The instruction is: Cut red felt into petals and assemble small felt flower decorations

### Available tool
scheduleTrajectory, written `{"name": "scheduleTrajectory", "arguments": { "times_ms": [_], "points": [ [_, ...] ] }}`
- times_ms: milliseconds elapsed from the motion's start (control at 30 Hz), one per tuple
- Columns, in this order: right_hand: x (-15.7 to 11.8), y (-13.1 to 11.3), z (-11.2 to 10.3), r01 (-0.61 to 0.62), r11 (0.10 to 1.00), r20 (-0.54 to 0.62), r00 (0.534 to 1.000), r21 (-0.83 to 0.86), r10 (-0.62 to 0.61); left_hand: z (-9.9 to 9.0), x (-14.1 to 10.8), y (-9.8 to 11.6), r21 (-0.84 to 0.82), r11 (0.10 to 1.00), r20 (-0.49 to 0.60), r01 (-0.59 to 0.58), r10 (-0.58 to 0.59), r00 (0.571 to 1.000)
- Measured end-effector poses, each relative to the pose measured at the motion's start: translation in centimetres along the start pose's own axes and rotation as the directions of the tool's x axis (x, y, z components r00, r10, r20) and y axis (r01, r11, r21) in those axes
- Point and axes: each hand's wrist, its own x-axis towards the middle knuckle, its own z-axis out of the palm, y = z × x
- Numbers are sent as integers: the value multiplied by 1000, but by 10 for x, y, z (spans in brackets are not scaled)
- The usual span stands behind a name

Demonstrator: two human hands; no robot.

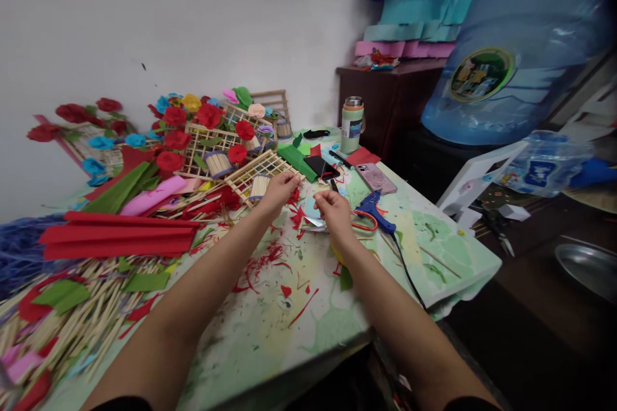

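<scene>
My left hand [280, 191] is held over the middle of the table, fingertips pinched together. Whatever is between them, if anything, is too small to make out. Just behind it leans a wooden stick lattice [258, 170], and red paper scraps lie by its fingers. A short gap to the right, my right hand [333, 210] is also in a pinch, its content unclear. Below and beside that hand are scissors with orange handles [365, 221], partly hidden by it. A blue glue gun [372, 207] lies just right of the scissors, its black cord running toward the table edge.
Red paper flowers [209, 115] and lattices crowd the back left. Folded red paper [118, 236] and loose sticks [91, 321] cover the left. A green paper roll [297, 160], black phone [322, 167], pink phone [376, 178] and thermos [351, 125] stand or lie behind. A water jug [506, 32] rises right.
</scene>
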Motion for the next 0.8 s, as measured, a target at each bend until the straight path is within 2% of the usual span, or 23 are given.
{"name": "scheduleTrajectory", "arguments": {
  "times_ms": [67, 133, 233, 300, 500, 667, 800],
  "points": [
    [-3, 4, 4, 9, 999, 63, 998, -39, -7, 0, -9, 4, -91, 996, -15, -3, 1, 1000],
    [-6, 6, 7, 21, 997, 108, 994, -79, -13, 1, -17, 6, -267, 964, -10, 13, -16, 1000],
    [-10, 6, 10, 43, 989, 149, 989, -144, -22, 3, -26, 8, -596, 801, 30, 63, -56, 998],
    [-12, 5, 11, 65, 974, 162, 986, -215, -30, 2, -31, 8, -699, 711, 46, 79, -66, 997],
    [-16, 4, 13, 124, 931, 155, 985, -344, -74, -1, -42, 8, -790, 593, 93, 157, -138, 986],
    [-20, 1, 15, 159, 884, 183, 979, -440, -86, -2, -49, 6, -816, 553, 93, 171, -165, 982],
    [-22, 3, 17, 159, 877, 238, 970, -454, -53, -3, -53, 4, -832, 525, 100, 180, -176, 979]
  ]
}}
